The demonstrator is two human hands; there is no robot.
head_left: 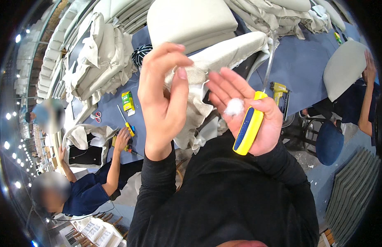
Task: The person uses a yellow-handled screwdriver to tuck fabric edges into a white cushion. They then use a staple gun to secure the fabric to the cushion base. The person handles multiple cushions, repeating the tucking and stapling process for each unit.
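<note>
My left hand is raised with nothing in it, its fingers loosely bent and apart from the thumb. To its right, my right hand is turned palm up, the thumb pressing a yellow-and-blue screwdriver handle against the palm. The long metal shaft points away over the table. On that palm, by the base of the fingers, rests a small tuft of white stuffing. Just beyond both hands lies a beige fabric-covered cushion piece, its loose fabric edge partly hidden by my hands.
Stacked beige cushions stand at the far side of the blue-grey table. A yellow staple gun lies to the right. At left are a green-yellow box, red scissors and a co-worker's hand. Another person's hand touches a panel.
</note>
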